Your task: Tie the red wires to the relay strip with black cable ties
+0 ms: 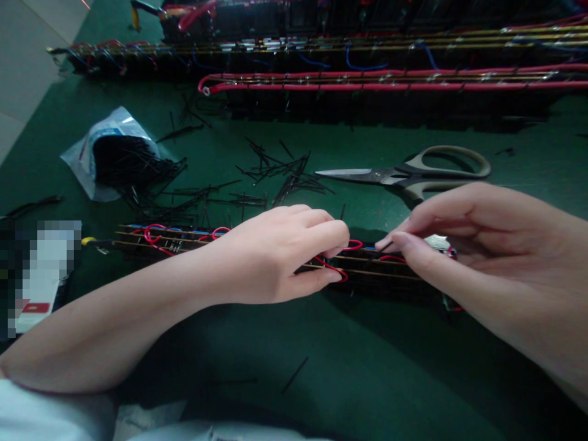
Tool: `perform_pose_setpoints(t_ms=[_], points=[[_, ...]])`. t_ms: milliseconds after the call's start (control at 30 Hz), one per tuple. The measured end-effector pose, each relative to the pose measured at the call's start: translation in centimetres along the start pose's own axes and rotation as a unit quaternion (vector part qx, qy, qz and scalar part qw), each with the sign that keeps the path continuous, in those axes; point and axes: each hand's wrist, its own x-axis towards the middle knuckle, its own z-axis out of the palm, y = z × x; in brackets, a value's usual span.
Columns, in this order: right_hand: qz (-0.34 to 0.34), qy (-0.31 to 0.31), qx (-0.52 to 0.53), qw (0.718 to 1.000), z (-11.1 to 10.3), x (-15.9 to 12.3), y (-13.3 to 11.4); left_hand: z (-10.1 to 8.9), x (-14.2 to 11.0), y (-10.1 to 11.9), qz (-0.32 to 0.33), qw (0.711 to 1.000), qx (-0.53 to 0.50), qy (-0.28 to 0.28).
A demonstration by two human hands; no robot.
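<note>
A long dark strip assembly with thin brass rods and red and blue wires lies across the green mat in front of me. My left hand is curled over its middle, fingers and thumb closed around the strip and a red wire loop. My right hand is just to the right, thumb and forefinger pinched together at the strip's upper edge beside another red wire. What the pinch holds is too small to make out.
Scissors with grey handles lie behind my right hand. Loose black cable ties are scattered across the mat, and a plastic bag of them sits at the left. More wired strips line the back. A blurred object lies at the far left.
</note>
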Motion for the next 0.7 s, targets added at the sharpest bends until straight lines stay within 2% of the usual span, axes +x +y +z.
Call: perform_pose_setpoints(t_ms=[133, 300, 367, 500, 567, 667, 700], points=[[-0.029, -0.022, -0.011, 0.999, -0.12, -0.19, 0.25, 0.07, 0.0, -0.01, 0.002, 1.0, 0.002, 0.005], [0.004, 0.025, -0.007, 1.0, 0.16, -0.58, -0.11, 0.04, 0.01, -0.01, 0.008, 1.0, 0.002, 0.007], [0.012, 0.026, 0.0, 1.0, 0.16, -0.55, -0.01, -0.02, 0.01, 0.02, 0.009, 1.0, 0.001, 0.007], [-0.063, -0.021, -0.014, 0.998, -0.17, -0.27, 0.74, -0.12, 0.05, 0.03, 0.008, 1.0, 0.0, 0.003], [-0.094, -0.021, -0.021, 0.995, -0.27, -0.21, 0.89, -0.13, 0.05, 0.02, 0.007, 1.0, 0.0, 0.002], [-0.04, 0.001, -0.042, 0.998, -0.22, -0.27, 0.57, -0.12, -0.01, 0.04, 0.011, 1.0, -0.002, 0.004], [-0.047, -0.012, -0.047, 0.998, -0.18, -0.29, 0.4, -0.12, -0.04, 0.07, 0.011, 1.0, -0.002, 0.004]])
